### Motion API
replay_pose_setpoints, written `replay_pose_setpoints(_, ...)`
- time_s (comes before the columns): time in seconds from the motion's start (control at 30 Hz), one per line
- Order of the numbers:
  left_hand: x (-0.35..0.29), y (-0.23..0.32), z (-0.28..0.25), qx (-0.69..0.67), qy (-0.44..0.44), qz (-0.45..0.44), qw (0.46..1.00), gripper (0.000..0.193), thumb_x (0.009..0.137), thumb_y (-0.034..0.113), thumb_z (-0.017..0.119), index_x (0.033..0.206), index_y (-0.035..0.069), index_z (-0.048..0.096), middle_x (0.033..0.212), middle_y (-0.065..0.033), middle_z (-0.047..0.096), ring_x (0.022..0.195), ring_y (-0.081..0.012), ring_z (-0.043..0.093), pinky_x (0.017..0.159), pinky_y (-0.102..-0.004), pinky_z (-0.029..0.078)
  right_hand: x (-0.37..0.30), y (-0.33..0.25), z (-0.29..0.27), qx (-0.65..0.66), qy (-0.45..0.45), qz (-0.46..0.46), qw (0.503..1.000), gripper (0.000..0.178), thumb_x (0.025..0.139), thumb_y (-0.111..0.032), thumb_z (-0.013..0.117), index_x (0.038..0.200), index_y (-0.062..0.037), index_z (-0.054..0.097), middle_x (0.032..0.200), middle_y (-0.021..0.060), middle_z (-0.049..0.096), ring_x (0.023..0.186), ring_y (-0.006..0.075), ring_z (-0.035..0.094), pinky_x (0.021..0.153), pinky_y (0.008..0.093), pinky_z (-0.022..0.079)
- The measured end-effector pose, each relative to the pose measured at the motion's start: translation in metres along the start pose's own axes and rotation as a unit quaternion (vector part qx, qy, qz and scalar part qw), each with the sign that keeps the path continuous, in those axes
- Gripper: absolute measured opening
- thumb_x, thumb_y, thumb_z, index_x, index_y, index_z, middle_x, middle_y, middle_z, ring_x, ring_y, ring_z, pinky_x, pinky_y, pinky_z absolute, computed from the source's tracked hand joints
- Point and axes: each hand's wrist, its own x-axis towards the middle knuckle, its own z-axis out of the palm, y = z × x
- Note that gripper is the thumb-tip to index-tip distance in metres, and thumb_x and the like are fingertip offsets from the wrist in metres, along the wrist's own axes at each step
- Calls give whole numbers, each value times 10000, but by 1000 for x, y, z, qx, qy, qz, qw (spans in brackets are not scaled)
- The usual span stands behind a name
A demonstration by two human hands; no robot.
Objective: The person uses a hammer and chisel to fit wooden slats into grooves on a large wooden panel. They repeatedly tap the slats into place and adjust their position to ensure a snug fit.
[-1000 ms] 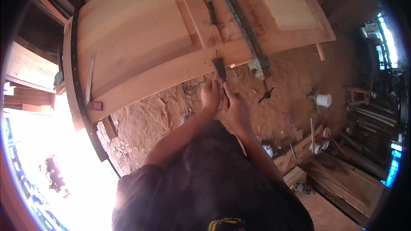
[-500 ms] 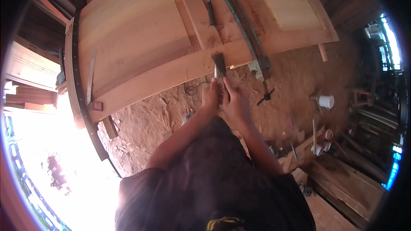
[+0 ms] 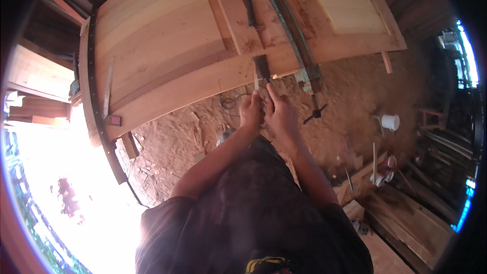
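Both hands are close together in front of the near edge of a wooden panelled door (image 3: 167, 94). My right hand (image 3: 280, 117) is closed around a flat brush (image 3: 262, 66), its dark bristles over the door's near rail. Beside it, my left hand (image 3: 250, 114) is closed on a slim pale tool (image 3: 256, 82) pointing toward the rail; its exact kind is not clear. Beyond the brush, a hammer (image 3: 249, 7) lies on the door. A long metal bar clamp (image 3: 284, 23) crosses the door to the right of the hammer, its screw handle (image 3: 315, 114) hanging past the near edge.
Another dark bar clamp (image 3: 90, 71) spans the door's left end, near a metal ruler or square (image 3: 108, 89). Shavings cover the ground (image 3: 177, 132). At the right are a white bucket (image 3: 390, 122), timber pieces (image 3: 406, 218) and a small wooden stool (image 3: 431, 118).
Some of the loose sawdust beyond the brush on the door has gone. The brush bristles have moved slightly away from me; both hands keep their holds.
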Motion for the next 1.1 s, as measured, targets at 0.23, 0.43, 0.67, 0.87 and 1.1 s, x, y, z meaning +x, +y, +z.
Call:
replay_pose_setpoints(0.23, -37, 10, -90, 49, 23, 105, 993, 323, 1111, 340, 564, 1196, 38, 642, 767, -3, 583, 590, -100, 543, 495, -275, 439, 9, 23, 10, 180, 33, -30, 983, 482, 960, -262, 767, 1397, -93, 652, 1055, 215, 766, 955, 413, 757, 817, 453, 587)
replay_pose_setpoints(0.43, -103, 39, -175, -3, 146, 160, 976, 420, 1114, 260, 549, 1471, 39, 549, 970, -70, 681, 669, -128, 638, 572, -274, 519, 66, -61, 82, 206, -63, -141, 966, 470, 932, -232, 775, 1358, -76, 656, 1176, 191, 750, 1069, 398, 734, 893, 469, 582)
replay_pose_setpoints(0.67, -114, 91, -246, -73, 152, 195, 966, 472, 1105, 292, 556, 1499, 33, 529, 1073, -125, 722, 820, -205, 726, 696, -302, 587, 129, -183, 144, 199, -168, -195, 946, 440, 949, -251, 741, 1349, -88, 655, 1168, 189, 728, 1078, 402, 711, 906, 500, 564)
replay_pose_setpoints(0.87, -96, 128, -303, 97, 194, 305, 927, 564, 1078, 359, 541, 1445, -70, 539, 1178, -148, 731, 1026, -259, 732, 885, -364, 573, 178, -119, 130, 154, -235, -44, 959, 408, 1030, -287, 690, 1355, -39, 675, 1345, 230, 678, 1219, 411, 673, 1004, 469, 557)
replay_pose_setpoints(1.1, -89, 186, -324, -13, 109, 276, 955, 434, 1011, 164, 636, 1375, -72, 621, 1127, -156, 748, 1072, -219, 696, 949, -360, 534, 166, -37, -19, -199, -328, 21, 923, 410, 1055, -389, 641, 1254, -44, 736, 1071, 205, 765, 1024, 376, 744, 887, 470, 575)
